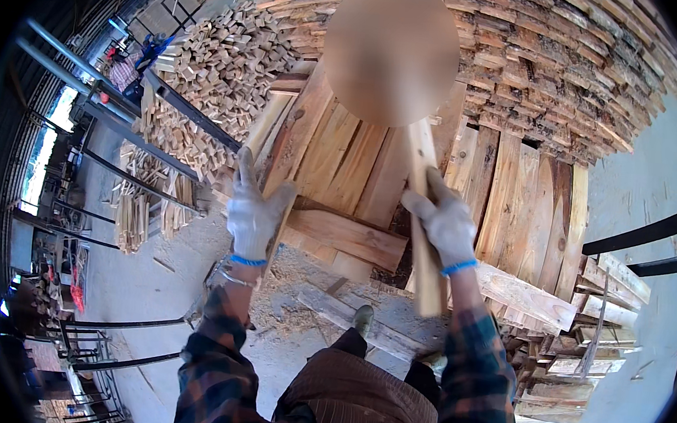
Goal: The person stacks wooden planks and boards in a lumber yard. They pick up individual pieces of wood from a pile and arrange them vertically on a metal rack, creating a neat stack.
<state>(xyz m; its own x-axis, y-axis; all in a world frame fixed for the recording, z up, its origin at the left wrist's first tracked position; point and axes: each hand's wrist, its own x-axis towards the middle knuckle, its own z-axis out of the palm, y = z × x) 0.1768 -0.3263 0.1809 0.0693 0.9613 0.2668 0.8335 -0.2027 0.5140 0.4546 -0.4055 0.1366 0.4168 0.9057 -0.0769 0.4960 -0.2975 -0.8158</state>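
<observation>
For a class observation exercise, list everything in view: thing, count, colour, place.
right strip: one, pale, in right hand
left strip: one, pale, at left hand
planks: many, tan, centre
board stack: one, brown, top right
block pile: one, pale, upper left
stick bundles: several, pale, left
rails: several, dark grey, left
bars: two, black, right
offcuts: several, pale, lower right
beam: one, greyish, floor
sawdust: uncounted, tan, floor
person: apparently one, reddish, upper left
apron: one, brown, bottom
shoes: two, greyish, near bottom
sleeves: two, plaid, bottom
left hand: one, white glove, centre left
right hand: one, white glove, centre right
</observation>
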